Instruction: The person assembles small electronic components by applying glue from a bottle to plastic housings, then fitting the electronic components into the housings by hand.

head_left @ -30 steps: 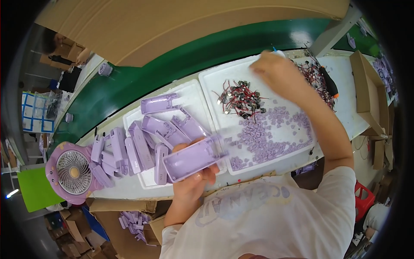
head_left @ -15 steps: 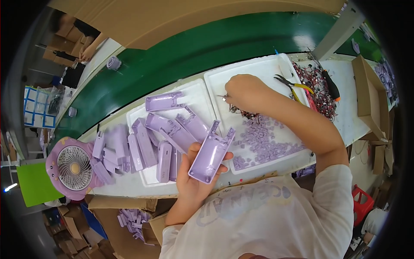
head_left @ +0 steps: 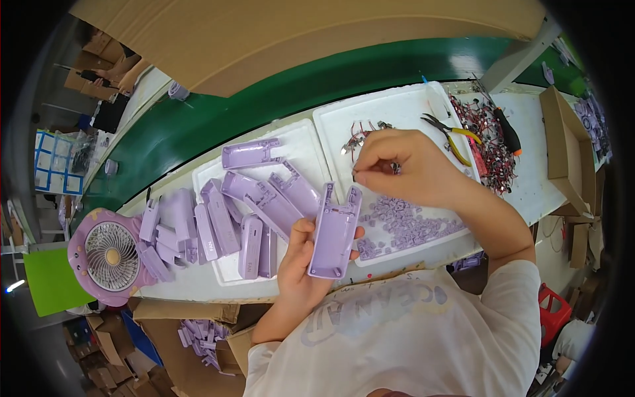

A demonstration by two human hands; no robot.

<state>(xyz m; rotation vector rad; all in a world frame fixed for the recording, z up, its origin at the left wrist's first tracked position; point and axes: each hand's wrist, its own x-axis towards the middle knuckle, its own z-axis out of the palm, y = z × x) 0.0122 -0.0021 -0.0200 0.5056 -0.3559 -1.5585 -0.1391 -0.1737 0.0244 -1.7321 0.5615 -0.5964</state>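
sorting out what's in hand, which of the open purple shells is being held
The open purple shell in the left hand, its notched end pointing away from the person; the other open shells lie on the left white tray.

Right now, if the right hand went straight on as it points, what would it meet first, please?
Probably the pronged end of the purple shell in the left hand; the right hand points down-left toward it, though depth is unclear.
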